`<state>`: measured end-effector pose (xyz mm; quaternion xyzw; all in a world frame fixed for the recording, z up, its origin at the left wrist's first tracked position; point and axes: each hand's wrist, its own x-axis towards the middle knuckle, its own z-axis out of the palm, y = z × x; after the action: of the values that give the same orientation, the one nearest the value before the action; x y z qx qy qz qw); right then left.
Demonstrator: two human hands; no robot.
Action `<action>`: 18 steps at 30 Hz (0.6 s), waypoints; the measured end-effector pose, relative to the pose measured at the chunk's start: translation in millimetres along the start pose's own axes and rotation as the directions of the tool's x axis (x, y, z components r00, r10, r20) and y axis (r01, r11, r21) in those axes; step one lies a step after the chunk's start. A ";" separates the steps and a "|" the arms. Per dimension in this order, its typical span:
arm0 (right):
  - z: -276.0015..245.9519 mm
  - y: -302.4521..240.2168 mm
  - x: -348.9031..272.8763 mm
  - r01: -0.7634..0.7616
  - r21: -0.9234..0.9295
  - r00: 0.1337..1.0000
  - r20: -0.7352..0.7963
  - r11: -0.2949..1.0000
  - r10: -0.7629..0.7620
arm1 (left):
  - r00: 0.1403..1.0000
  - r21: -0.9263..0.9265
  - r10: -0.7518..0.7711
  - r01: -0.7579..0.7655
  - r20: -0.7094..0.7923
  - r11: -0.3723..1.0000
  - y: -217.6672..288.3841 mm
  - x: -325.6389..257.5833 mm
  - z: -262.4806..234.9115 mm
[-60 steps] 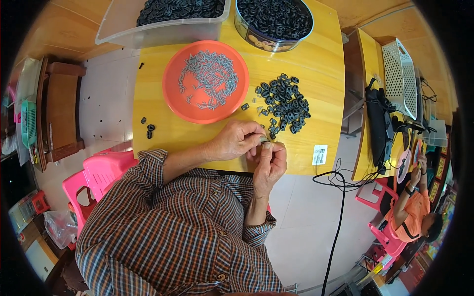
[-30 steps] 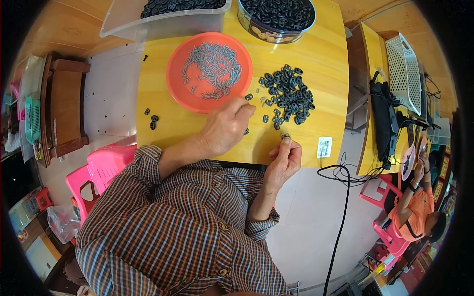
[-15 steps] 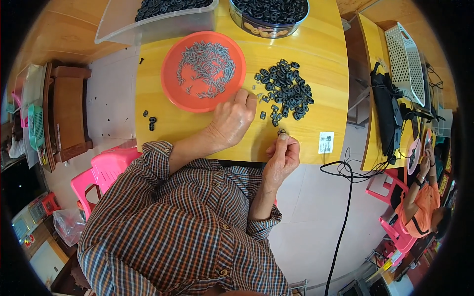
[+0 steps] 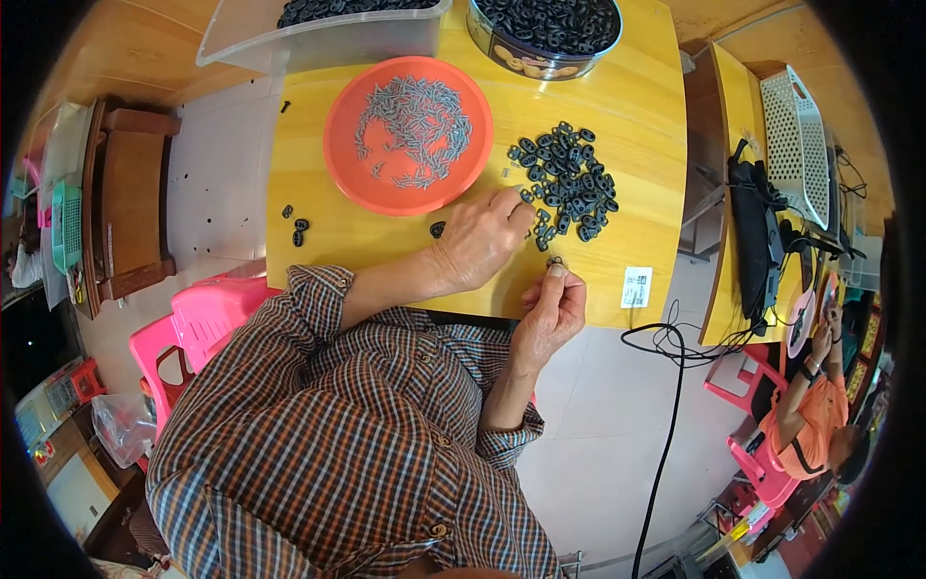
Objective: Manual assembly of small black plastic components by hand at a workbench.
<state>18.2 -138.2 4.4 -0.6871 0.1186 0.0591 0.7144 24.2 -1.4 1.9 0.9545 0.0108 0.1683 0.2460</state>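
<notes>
My right hand (image 4: 550, 307) is near the front edge of the yellow table, thumb and fingers pinched on a small black plastic piece (image 4: 555, 261). My left hand (image 4: 479, 239) is just to its left, over the table, with fingertips bent together at the edge of a pile of black two-holed oval pieces (image 4: 574, 183). Whatever those fingertips hold is hidden. Behind the left hand lies a round red tray (image 4: 338, 145) of small slim grey metal pieces (image 4: 439, 121). One dark oval piece (image 4: 437, 230) rests beside the left hand's back.
A clear plastic bin (image 4: 357, 43) and a round tin (image 4: 540, 66), both filled with black pieces, stand at the back. A few black pieces (image 4: 300, 232) lie at left. A white label (image 4: 637, 287) is at front right; a black cable (image 4: 666, 434) hangs beyond. Another person (image 4: 815, 425) sits far right.
My left hand has moved right, from the red tray's edge to the pile near my right hand. My right hand keeps its pinch. The dark piece by the left hand has come into view.
</notes>
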 end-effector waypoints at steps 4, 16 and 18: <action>3.1 -2.5 -0.9 0.010 0.012 1.000 -0.015 1.000 -0.010 | 0.998 -0.043 -0.051 0.052 0.030 0.998 -8.2 4.7 4.1; 1.8 -0.5 -0.1 0.032 0.031 0.999 -0.038 0.999 -0.031 | 0.997 -0.261 0.024 -0.005 0.071 0.965 9.8 36.8 16.8; 2.1 -2.7 -0.3 0.033 0.069 0.996 -0.080 0.997 -0.027 | 0.980 -0.209 0.036 0.006 0.194 0.978 12.0 38.1 18.6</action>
<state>18.8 -136.2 7.2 -0.6652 0.1384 0.0169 0.7335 65.5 -16.6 4.3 0.9355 -0.0386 0.0751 0.3431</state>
